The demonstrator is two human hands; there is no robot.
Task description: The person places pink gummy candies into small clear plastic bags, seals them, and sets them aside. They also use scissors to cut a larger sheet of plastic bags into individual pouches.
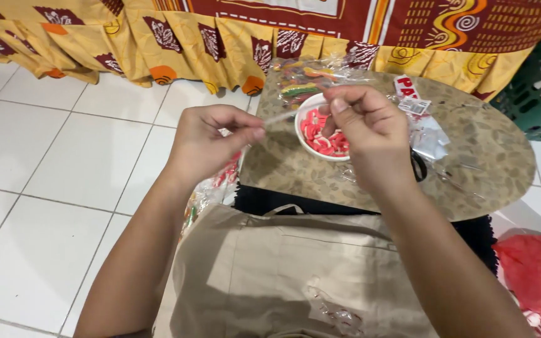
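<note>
Both hands pinch a thin clear plastic strip (281, 116): left hand (211, 141), right hand (367, 134). It stretches above the white bowl (305, 143) of red-and-white candies (320, 134) on the round desk (489, 169). A hard tug could snap it or knock the bowl.

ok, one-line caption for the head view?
Both hands pinch a clear strip above a white bowl of red-white candies.

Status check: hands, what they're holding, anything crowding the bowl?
Left hand and right hand pinch a thin clear plastic strip between them. White bowl of red-and-white candies directly below. Clear plastic bags beside bowl on round board.

L hand (211, 141) fingers pinched | R hand (367, 128) fingers pinched | both raised
</note>
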